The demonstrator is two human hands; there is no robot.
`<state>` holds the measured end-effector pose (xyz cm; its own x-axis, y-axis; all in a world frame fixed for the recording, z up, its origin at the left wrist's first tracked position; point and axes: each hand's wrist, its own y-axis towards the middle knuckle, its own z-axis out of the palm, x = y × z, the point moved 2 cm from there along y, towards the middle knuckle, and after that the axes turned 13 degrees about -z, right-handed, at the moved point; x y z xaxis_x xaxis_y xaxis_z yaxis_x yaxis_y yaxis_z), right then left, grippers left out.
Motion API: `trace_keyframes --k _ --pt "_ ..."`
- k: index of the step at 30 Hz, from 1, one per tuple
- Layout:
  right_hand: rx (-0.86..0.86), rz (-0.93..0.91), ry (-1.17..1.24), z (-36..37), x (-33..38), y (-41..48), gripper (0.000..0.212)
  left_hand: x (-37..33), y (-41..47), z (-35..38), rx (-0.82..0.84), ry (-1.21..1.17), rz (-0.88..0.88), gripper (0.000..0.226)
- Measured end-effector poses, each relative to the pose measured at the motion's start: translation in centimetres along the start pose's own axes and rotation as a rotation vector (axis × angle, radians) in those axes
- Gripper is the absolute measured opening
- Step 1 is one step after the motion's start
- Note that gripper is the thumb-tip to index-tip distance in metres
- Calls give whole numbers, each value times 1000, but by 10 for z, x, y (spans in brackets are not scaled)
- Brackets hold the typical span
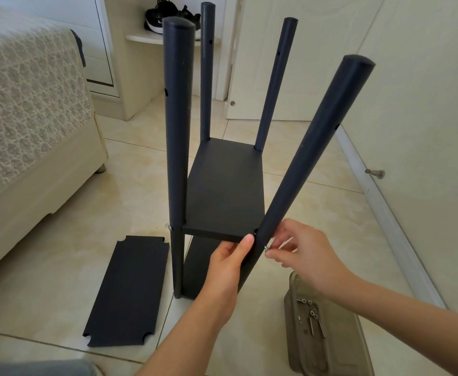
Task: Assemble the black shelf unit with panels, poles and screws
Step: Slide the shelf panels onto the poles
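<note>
Black shelf unit (222, 172), part-built, upright on the cream floor tiles (92, 213) near the middle of the room. Four poles rise from it. A middle panel (217, 223) sits between them, with a lower panel (198, 267) beneath it near the floor. The person's left hand (227, 270) grips the near right pole (312, 153) just below the middle panel, fingers curled behind it, thumb pressed at the panel's front corner. The right hand (303, 253) pinches a small silver screw (266, 249) between thumb and fingertips, holding it against the outer side of the same pole at about panel height. A metal fitting shows on the near left pole (177, 131) at that level. A spare panel (127, 291) with notched corners lies flat on the tiles, left of the unit. A beige tray (331, 354) at lower right holds loose screws (313, 313). A bed (32, 104) stands on the left, and a pair of shoes (168, 17) rests on a corner shelf behind.
</note>
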<state>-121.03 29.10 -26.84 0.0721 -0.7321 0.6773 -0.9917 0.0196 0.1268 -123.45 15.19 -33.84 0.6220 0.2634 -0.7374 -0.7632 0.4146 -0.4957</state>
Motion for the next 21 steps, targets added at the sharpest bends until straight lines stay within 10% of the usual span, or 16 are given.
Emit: trace_keyframes --k 21 --pt "114 -51 37 -5 -2 5 46 -3 -3 -1 -34 73 -27 26"
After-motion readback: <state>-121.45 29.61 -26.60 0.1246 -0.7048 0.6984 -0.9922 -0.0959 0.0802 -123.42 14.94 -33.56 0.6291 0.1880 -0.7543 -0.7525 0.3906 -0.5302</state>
